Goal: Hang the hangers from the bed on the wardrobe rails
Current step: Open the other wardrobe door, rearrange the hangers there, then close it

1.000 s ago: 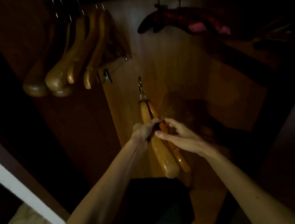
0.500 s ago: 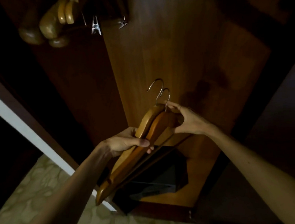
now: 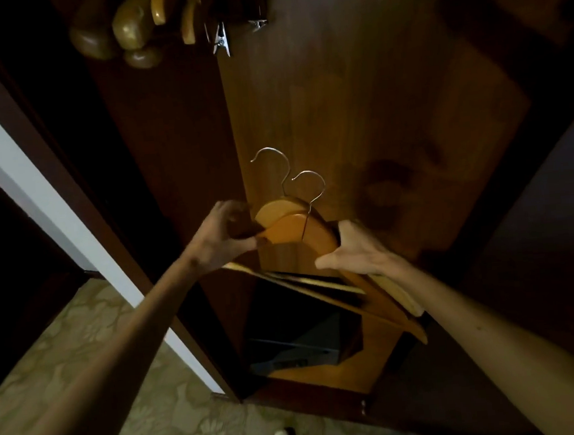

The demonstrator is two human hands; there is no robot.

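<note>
Two wooden hangers (image 3: 296, 228) with metal hooks (image 3: 305, 185) are held side by side in front of the open wardrobe, hooks pointing up. My left hand (image 3: 223, 237) grips their left shoulder. My right hand (image 3: 353, 253) holds the right shoulder, thumb spread out in front. Their lower bars run down to the right. Several wooden hangers (image 3: 133, 23) hang at the top left; the rail itself is out of view.
A metal clip (image 3: 221, 40) dangles beside the hung hangers. A dark box (image 3: 298, 333) sits on the wardrobe floor. The wardrobe's wooden back panel (image 3: 354, 92) faces me. A white door frame (image 3: 55, 215) and patterned carpet (image 3: 120, 385) lie to the left.
The two hangers have swung from edge-on to broadside with the hooks fanned apart. My left hand moved up to their left shoulder. The view tilted down from the rail.
</note>
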